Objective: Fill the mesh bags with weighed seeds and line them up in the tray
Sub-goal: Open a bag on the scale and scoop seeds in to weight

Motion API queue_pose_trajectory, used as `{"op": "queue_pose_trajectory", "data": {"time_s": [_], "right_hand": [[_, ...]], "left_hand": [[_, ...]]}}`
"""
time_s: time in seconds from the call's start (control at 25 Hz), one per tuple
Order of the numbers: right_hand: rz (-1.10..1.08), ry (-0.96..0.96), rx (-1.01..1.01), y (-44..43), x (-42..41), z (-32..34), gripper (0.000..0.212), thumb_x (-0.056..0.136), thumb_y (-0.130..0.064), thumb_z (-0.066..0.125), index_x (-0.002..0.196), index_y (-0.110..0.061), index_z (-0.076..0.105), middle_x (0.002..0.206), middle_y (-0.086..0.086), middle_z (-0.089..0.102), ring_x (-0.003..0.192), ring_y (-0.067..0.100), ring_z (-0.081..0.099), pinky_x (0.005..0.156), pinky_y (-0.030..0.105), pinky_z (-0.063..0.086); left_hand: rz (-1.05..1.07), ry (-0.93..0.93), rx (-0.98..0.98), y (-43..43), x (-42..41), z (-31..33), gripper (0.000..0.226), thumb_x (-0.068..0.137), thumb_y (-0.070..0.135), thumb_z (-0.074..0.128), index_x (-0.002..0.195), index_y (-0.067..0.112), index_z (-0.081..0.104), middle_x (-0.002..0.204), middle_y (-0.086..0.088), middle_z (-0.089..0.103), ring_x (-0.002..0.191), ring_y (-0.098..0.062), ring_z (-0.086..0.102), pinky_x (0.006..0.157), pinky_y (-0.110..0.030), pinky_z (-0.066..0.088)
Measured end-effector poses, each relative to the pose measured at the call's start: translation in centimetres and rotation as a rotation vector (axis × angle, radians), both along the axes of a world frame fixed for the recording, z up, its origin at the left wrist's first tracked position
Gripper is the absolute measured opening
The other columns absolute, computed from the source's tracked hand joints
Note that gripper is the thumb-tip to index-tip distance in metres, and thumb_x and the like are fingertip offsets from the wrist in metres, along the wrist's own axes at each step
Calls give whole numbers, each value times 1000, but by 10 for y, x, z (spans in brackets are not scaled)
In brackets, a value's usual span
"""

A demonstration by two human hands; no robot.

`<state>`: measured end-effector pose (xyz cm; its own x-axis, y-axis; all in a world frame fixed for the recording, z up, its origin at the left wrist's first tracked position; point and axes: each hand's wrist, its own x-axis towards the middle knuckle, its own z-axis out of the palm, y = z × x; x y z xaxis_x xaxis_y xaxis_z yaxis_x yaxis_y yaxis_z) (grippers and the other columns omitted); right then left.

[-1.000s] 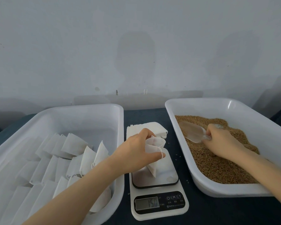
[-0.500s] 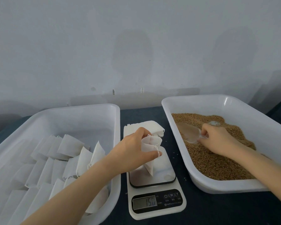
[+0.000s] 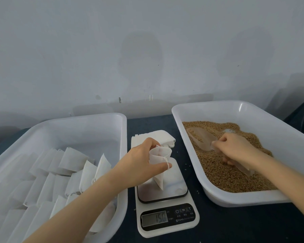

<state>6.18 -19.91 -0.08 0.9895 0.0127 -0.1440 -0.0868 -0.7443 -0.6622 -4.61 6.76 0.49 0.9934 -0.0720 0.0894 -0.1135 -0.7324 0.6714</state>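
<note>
Left hand point(image 3: 140, 165) pinches an open mesh bag point(image 3: 159, 161) above the scale point(image 3: 165, 199), display reading 150. Right hand point(image 3: 235, 149) grips a clear scoop point(image 3: 203, 140) in the seeds point(image 3: 225, 176) of the right tray point(image 3: 270, 130). Filled bags point(image 3: 60, 172) line the left tray point(image 3: 88, 127). Dark tabletop point(image 3: 235, 225).

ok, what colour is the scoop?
Clear, colourless plastic scoop, gripped by the right hand; head view shows it.

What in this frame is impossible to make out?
Head view only:
- Inside of the bag: hidden by its fabric and the left hand.
- Handle of the scoop: mostly covered by the right hand.
- Any decimal point on the scale display: too small to read.
- Near end of the left tray: cut off by the frame's edges.
</note>
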Motion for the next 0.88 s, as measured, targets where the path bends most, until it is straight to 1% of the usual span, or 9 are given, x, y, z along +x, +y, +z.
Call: {"op": "queue_pose_trajectory", "data": {"time_s": [0.08, 0.2, 0.36, 0.44, 0.52, 0.6, 0.68, 0.8, 0.88], "right_hand": [[7, 2, -1, -1, 1, 0, 18, 91, -31, 57, 96, -14, 56, 70, 9, 68, 48, 13, 57, 43, 22, 49], [66, -79, -105, -3, -2, 0, 27, 84, -42, 65, 89, -17, 56, 68, 2, 65, 47, 10, 56, 39, 18, 42], [82, -211, -209, -5, -9, 2, 26, 82, -41, 68, 83, -22, 50, 71, -3, 63, 48, 7, 53, 38, 18, 36], [99, -249, -228, -6, -11, 6, 25, 82, -44, 66, 82, -24, 51, 72, -5, 63, 53, 10, 57, 44, 23, 43], [105, -254, -227, -8, -13, 10, 24, 82, -47, 65, 83, -25, 53, 77, -7, 63, 64, 14, 64, 57, 30, 55], [88, -261, -209, -11, -14, 15, 24, 81, -47, 65, 84, -26, 55, 82, -9, 63, 70, 17, 66, 62, 35, 57], [82, -330, -204, -13, -13, 21, 24, 81, -48, 65, 87, -26, 56, 88, -12, 61, 70, 11, 62, 57, 28, 51], [138, -427, -166, -12, -17, 35, 23, 79, -51, 65, 91, -33, 56, 94, -15, 58, 80, 4, 57, 68, 26, 49], [215, -452, -137, -9, -24, 46, 17, 78, -52, 64, 89, -42, 55, 93, -20, 61, 78, -4, 59, 63, 20, 48]], "left_hand": [[2, 1, 1, 0, 0, 0, 50, 74, 59, 68, 110, 41, 38, 106, 17, 54, 88, -7, 58, 71, -17, 48], [3, -1, 6, 0, 1, -1, 49, 74, 59, 67, 109, 43, 37, 104, 19, 53, 87, -5, 58, 72, -17, 48], [2, -3, 0, 0, 2, -1, 48, 73, 60, 67, 108, 43, 38, 102, 20, 54, 87, -5, 59, 73, -20, 51], [3, 3, 4, 1, 1, 0, 48, 74, 59, 67, 109, 42, 38, 104, 20, 54, 88, -6, 59, 76, -22, 52], [6, -2, 8, 1, 0, 1, 48, 74, 58, 67, 110, 42, 39, 105, 18, 55, 89, -7, 59, 77, -23, 53], [-1, 0, 18, 0, 0, 2, 49, 75, 58, 67, 111, 41, 39, 107, 17, 55, 91, -8, 59, 79, -24, 53], [-5, 12, 21, 0, 0, 2, 51, 76, 58, 67, 113, 41, 38, 109, 16, 54, 94, -9, 59, 83, -27, 54], [-3, 14, 25, 0, 0, 2, 50, 75, 59, 66, 112, 41, 37, 110, 16, 53, 95, -10, 58, 85, -29, 55], [-4, 11, 24, 0, 0, 2, 50, 74, 60, 66, 111, 41, 38, 110, 16, 53, 95, -10, 58, 86, -31, 55]]}}
